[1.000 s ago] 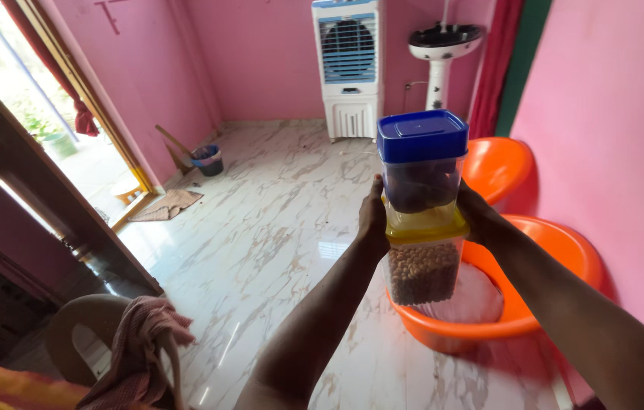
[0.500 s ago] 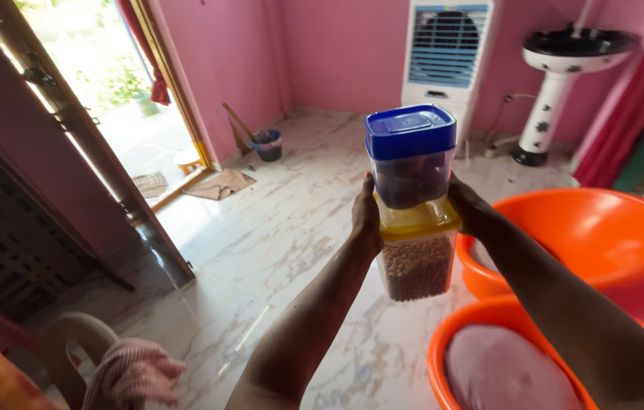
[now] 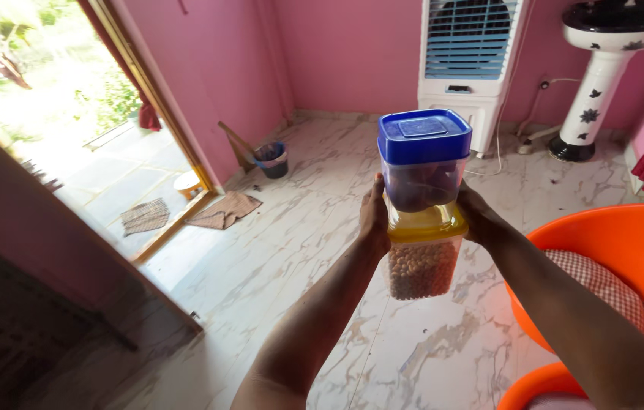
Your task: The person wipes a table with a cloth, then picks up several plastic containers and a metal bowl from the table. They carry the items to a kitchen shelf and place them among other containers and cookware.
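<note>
Two stacked clear plastic containers are held out in front of me at chest height. The upper container (image 3: pixel 422 171) has a blue lid and dark contents. The lower container (image 3: pixel 422 262) has a yellow lid and is filled with small tan beans. My left hand (image 3: pixel 374 216) presses against the stack's left side and my right hand (image 3: pixel 477 214) against its right side, both around the join of the two containers.
An orange plastic tub (image 3: pixel 626 250) with a checked cloth in it stands at the right, another orange tub's rim (image 3: pixel 527 389) below it. A white air cooler (image 3: pixel 468 57) and a pedestal basin (image 3: pixel 603 76) stand at the far wall. An open doorway (image 3: pixel 86 129) is at left, with a small blue bucket (image 3: pixel 271 158) near it.
The view has swung left and downward; the orange tubs slid to the right edge and the doorway came into fuller view. The stacked containers stay held between both hands.
</note>
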